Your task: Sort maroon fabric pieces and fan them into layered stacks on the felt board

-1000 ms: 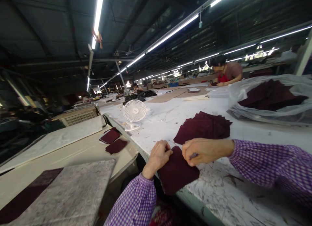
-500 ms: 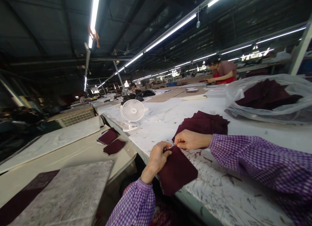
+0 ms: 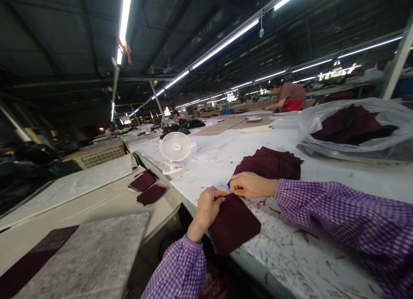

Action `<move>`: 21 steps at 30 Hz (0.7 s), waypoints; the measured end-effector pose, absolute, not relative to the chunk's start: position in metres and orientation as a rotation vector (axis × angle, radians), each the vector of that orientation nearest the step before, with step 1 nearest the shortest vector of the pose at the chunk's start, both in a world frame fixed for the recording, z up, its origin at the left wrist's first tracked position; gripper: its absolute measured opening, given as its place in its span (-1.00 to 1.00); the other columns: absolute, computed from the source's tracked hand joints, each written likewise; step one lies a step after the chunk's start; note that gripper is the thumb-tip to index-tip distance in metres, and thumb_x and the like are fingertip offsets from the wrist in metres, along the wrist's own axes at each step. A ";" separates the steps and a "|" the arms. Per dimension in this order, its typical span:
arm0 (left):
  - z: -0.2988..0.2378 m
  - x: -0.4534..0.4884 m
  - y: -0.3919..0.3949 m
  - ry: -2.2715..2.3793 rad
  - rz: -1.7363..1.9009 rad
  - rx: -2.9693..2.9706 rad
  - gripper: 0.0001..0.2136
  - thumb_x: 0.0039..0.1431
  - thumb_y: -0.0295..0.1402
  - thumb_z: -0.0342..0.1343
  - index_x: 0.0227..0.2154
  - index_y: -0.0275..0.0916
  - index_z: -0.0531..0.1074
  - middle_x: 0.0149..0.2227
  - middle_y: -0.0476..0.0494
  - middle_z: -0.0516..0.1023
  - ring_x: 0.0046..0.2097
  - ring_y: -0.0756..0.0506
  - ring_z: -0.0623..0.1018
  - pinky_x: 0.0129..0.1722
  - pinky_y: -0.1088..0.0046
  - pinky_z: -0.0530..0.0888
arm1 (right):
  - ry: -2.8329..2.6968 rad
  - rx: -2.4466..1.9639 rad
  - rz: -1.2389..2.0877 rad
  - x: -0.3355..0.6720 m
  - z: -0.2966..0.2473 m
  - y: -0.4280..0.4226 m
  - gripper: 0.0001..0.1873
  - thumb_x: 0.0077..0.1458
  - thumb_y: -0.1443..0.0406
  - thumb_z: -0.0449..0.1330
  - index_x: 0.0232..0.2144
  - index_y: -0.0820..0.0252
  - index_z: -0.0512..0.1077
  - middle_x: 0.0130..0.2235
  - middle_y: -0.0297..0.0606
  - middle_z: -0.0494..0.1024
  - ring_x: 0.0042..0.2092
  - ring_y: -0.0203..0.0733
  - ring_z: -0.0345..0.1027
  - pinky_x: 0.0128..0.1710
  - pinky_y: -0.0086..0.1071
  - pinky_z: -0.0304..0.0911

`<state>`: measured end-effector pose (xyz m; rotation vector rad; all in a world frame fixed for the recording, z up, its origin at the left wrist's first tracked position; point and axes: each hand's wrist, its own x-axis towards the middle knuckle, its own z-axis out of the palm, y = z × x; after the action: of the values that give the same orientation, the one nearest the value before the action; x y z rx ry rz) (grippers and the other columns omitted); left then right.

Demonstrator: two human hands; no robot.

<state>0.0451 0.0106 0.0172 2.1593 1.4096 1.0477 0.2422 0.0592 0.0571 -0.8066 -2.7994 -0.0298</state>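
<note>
A maroon fabric piece (image 3: 236, 225) hangs partly over the near edge of the white table. My left hand (image 3: 208, 206) pinches its upper left corner between thumb and fingers. Close beside it, my right hand (image 3: 251, 185) is closed with its fingertips pinching the same piece's top edge; what lies between those fingertips is mostly hidden. Just behind the right hand, a fanned stack of maroon fabric pieces (image 3: 269, 161) rests on the table.
A white fan (image 3: 175, 146) stands left on the white table (image 3: 213, 161). At right lies a clear plastic bag (image 3: 306, 135) of maroon fabric. Lower left, a side table (image 3: 109, 204) bears two small maroon pieces (image 3: 151, 194) and a grey board (image 3: 93, 256). Another person (image 3: 292, 97) works farther back.
My hands stay almost in place at the fabric's top edge; my left thumb and fingers have drawn closer together. The person at the back has leaned forward and left.
</note>
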 end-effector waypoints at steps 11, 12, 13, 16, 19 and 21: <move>0.015 0.048 0.001 1.434 0.923 2.581 -0.73 0.21 -0.49 -0.08 -0.30 -0.19 0.54 -0.33 -0.11 0.44 -0.21 -0.08 0.40 -0.17 0.41 0.37 | -2.870 -0.444 -0.690 0.255 0.042 0.048 -0.78 0.23 0.40 -0.03 -0.22 0.27 0.42 -0.25 -0.17 0.43 -0.24 -0.16 0.24 -0.28 -0.29 0.18; 0.015 0.048 0.000 1.438 0.923 2.587 -0.73 0.21 -0.49 -0.09 -0.30 -0.20 0.54 -0.33 -0.11 0.44 -0.21 -0.08 0.40 -0.17 0.41 0.38 | -2.859 -0.473 -0.696 0.256 0.043 0.046 -0.78 0.22 0.41 -0.01 -0.22 0.27 0.43 -0.26 -0.18 0.43 -0.24 -0.15 0.24 -0.26 -0.27 0.19; 0.015 0.049 0.000 1.445 0.921 2.590 -0.73 0.21 -0.49 -0.09 -0.31 -0.20 0.54 -0.33 -0.11 0.44 -0.21 -0.08 0.40 -0.17 0.42 0.38 | -2.841 -0.525 -0.665 0.257 0.045 0.044 -0.79 0.21 0.42 0.00 -0.22 0.27 0.43 -0.27 -0.18 0.44 -0.24 -0.15 0.25 -0.24 -0.26 0.20; 0.015 0.051 -0.001 1.476 0.906 2.593 -0.72 0.21 -0.51 -0.09 -0.30 -0.20 0.54 -0.33 -0.11 0.44 -0.21 -0.09 0.40 -0.19 0.41 0.38 | -2.769 -0.670 -0.340 0.252 0.048 0.036 -0.74 0.16 0.49 -0.02 -0.18 0.29 0.43 -0.19 -0.15 0.44 -0.17 -0.17 0.29 -0.16 -0.29 0.23; 0.016 0.050 0.000 1.486 0.885 2.587 -0.73 0.20 -0.50 -0.08 -0.28 -0.18 0.53 -0.31 -0.12 0.45 -0.20 -0.11 0.40 -0.19 0.38 0.38 | -2.737 -0.688 -0.030 0.240 0.045 0.030 -0.69 0.13 0.52 -0.04 -0.15 0.30 0.42 -0.15 -0.14 0.43 -0.14 -0.19 0.29 -0.10 -0.34 0.23; 0.016 0.045 0.001 1.480 0.890 2.559 -0.76 0.18 -0.51 -0.05 -0.27 -0.19 0.53 -0.30 -0.12 0.46 -0.19 -0.11 0.41 -0.17 0.36 0.38 | -2.735 -0.712 0.078 0.235 0.041 0.028 -0.70 0.12 0.52 -0.03 -0.19 0.30 0.43 -0.16 -0.13 0.43 -0.12 -0.16 0.28 -0.07 -0.29 0.21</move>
<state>0.0449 0.0010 0.0164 2.5586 1.4800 0.8900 0.2353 0.0280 0.0408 -0.7120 -2.7347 0.0779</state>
